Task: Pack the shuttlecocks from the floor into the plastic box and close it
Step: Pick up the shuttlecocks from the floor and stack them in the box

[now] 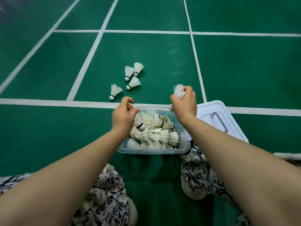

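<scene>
Head view: right hand (184, 103) grips a shuttlecock (178, 92) over the full plastic box (153, 150); left hand (124, 115) half-curled, empty. Dropped carelessly, it may roll off.

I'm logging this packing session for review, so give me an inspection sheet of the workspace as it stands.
Surface: green court floor with white lines.
Job's things: four loose shuttlecocks on the floor beyond the plastic box, which is open and nearly full of shuttlecocks; white lid lies off, right of the box.
Clutter: nothing seen.
Hands: left hand over the box, fingers curled, apparently empty; right hand grips a shuttlecock above the box's far edge.
Cables: nothing seen.
Surroundings: person's patterned trousers in the foreground.
</scene>
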### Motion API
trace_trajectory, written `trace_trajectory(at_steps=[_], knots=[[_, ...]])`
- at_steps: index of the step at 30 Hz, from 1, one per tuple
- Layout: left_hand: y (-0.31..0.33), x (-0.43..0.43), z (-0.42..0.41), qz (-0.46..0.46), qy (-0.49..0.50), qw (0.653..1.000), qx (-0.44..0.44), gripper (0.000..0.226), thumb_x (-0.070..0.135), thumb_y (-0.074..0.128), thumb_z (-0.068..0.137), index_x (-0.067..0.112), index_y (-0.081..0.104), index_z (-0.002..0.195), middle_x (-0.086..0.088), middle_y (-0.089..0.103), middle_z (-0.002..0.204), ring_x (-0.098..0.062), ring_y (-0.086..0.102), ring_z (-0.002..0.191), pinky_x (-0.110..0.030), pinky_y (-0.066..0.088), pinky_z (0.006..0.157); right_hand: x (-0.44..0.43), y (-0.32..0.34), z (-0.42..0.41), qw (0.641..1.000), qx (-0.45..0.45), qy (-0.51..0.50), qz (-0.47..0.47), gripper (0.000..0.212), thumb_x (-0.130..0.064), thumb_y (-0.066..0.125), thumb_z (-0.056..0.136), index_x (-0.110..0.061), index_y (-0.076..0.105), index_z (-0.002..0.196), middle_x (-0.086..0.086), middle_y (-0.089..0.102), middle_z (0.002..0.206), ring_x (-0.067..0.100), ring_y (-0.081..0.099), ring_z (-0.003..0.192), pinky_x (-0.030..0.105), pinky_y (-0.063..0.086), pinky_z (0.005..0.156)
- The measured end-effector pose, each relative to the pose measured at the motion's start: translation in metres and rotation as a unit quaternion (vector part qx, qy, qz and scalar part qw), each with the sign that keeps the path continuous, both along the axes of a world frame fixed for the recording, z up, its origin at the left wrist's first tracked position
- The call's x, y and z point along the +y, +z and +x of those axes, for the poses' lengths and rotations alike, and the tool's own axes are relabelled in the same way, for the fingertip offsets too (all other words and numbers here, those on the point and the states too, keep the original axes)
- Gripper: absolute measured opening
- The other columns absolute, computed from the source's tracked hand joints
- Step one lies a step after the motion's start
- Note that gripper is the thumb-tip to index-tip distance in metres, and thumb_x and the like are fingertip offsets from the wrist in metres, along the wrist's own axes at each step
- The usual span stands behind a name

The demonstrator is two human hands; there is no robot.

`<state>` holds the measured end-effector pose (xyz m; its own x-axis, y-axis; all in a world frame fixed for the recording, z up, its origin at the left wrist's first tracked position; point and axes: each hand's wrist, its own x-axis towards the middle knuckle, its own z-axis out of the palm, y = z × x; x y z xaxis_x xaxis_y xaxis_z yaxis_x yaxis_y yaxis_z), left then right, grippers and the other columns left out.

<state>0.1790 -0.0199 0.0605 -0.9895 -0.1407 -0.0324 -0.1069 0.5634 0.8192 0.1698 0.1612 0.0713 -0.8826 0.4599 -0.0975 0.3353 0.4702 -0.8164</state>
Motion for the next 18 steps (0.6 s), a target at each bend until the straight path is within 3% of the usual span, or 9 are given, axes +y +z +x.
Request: trace_trajectory(at_steps=[3, 6, 11, 18], knots=[[-0.012, -0.007, -0.007, -0.035, 0.058, 0.998, 0.006, 0.009, 0.017, 0.057, 0.089, 0.016, 0.052, 0.096, 0.002, 0.053, 0.076, -0.018, 0.049, 0.071, -0.028, 0.032, 0.054, -0.003, -0.009, -0.001, 1.0, -0.012, 0.003, -0.005, 0.039, -0.026, 0.053, 0.081, -0.016, 0.044, 0.118, 0.005, 0.048, 0.117, 0.023, 0.053, 0.089, 0.035, 0.046, 0.076], [-0.024, -0.004, -0.018, -0.046, 0.096, 0.994, 0.001, 0.012, 0.016, 0.054, 0.09, 0.013, 0.053, 0.101, -0.001, 0.053, 0.081, -0.02, 0.048, 0.075, -0.026, 0.032, 0.064, -0.005, -0.017, -0.004, 1.0, -0.023, 0.008, 0.0, 0.039, -0.026, 0.053, 0.08, -0.016, 0.045, 0.117, 0.005, 0.047, 0.115, 0.026, 0.056, 0.09, 0.038, 0.049, 0.079], [-0.043, 0.007, -0.033, -0.114, 0.072, 0.991, -0.022, 0.015, 0.02, 0.049, 0.093, 0.015, 0.052, 0.107, 0.001, 0.054, 0.087, -0.023, 0.049, 0.078, -0.028, 0.035, 0.068, -0.004, -0.032, -0.008, 0.999, -0.041, 0.017, 0.004, 0.04, -0.026, 0.054, 0.081, -0.016, 0.045, 0.119, 0.004, 0.047, 0.115, 0.02, 0.054, 0.087, 0.036, 0.047, 0.079], [-0.056, 0.007, -0.048, -0.154, 0.079, 0.985, -0.018, 0.017, 0.025, 0.047, 0.095, 0.017, 0.052, 0.109, -0.007, 0.065, 0.104, -0.03, 0.058, 0.09, -0.03, 0.037, 0.073, -0.002, -0.048, -0.007, 0.998, -0.062, 0.014, -0.028, 0.041, -0.029, 0.054, 0.079, -0.018, 0.045, 0.118, 0.001, 0.046, 0.111, 0.022, 0.058, 0.089, 0.046, 0.052, 0.083]])
